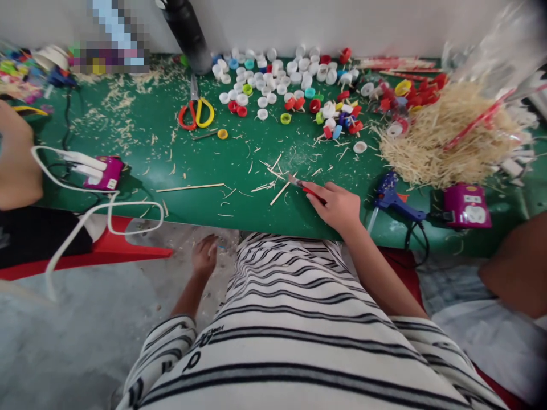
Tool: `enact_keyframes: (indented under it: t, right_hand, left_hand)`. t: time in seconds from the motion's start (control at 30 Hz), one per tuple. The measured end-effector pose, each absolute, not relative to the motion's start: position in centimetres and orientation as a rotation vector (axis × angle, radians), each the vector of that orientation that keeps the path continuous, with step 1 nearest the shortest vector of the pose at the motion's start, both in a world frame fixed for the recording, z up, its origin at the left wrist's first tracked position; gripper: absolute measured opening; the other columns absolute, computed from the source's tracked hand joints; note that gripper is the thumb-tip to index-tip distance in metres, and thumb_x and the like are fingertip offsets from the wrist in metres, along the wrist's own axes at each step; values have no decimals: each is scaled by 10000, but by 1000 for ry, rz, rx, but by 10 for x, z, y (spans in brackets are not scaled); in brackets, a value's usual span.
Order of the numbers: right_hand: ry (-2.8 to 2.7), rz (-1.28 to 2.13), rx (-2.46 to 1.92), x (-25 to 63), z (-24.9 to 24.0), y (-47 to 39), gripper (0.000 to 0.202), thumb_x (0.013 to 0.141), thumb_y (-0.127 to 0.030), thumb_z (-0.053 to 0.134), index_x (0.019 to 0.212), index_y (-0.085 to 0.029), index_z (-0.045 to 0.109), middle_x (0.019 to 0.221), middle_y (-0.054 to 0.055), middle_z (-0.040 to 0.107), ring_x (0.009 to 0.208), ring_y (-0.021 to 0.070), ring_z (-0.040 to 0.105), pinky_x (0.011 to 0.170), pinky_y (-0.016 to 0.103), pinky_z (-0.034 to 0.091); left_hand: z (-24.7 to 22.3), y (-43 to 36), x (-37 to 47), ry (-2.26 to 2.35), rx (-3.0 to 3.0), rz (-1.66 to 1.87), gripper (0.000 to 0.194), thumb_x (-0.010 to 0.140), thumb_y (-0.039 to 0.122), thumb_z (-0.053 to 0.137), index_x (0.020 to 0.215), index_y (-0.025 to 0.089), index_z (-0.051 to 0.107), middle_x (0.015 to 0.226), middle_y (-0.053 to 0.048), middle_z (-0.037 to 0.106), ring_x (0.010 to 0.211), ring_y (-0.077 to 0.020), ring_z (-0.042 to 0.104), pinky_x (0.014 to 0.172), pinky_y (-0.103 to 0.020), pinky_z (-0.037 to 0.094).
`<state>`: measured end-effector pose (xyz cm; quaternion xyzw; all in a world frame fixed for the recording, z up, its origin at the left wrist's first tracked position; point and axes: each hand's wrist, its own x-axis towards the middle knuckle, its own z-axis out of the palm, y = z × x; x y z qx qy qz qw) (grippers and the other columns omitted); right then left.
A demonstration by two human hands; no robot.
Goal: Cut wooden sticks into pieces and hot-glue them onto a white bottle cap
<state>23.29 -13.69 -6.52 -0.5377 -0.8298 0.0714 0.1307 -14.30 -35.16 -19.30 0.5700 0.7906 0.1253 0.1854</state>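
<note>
My right hand (337,208) rests on the green table, its fingers wrapped round a utility knife (314,194) with a red and black handle. The blade points left at a short wooden stick (280,193) among thin splinters (273,169); I cannot tell whether it touches. Below the table's front edge, my left hand (205,255) hangs beside my striped shirt, fingers loosely bent and apparently holding nothing. A longer wooden stick (190,187) lies to the left of the knife. Scissors (196,114) with red and yellow handles lie farther back, near a yellow cap (223,134).
Bottle caps (273,82) crowd the back. At right are a pile of wood strips (453,134), a blue glue gun (395,196) and a purple power socket (468,206). Another socket (105,172) with a white cable stands left. A black bottle (188,34) stands behind. People sit on both sides.
</note>
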Motion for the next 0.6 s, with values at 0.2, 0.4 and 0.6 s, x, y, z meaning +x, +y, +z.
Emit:
enact_keyframes:
  t: [0.2,0.4,0.6]
  right_hand:
    - [-2362,219,-1592,232,-67,-137,478,1053,-550,345,1404,-396,629,963,34,692,855,167,608,585,289,238]
    - [-2406,206,-1581,232,-65,-137,496,1060,-546,308,1412,-395,623,964,33,704,822,164,598,579,283,239]
    - [-2379,185,-1538,233,-68,-136,463,1055,-542,355,1390,-401,641,928,25,697,797,151,597,567,279,227]
  left_hand:
    - [-176,-331,-119,2083,1586,333,405,985,333,381,1188,211,709,1238,-123,692,1191,-207,617,1096,-362,464]
    - [-151,-290,-51,1732,1780,97,416,968,331,487,1340,338,674,1429,-58,615,1247,-240,586,1067,-369,480]
    - [-132,-275,-41,1766,1903,-116,468,951,437,546,1415,400,596,1434,-65,615,1222,-310,589,1037,-428,465]
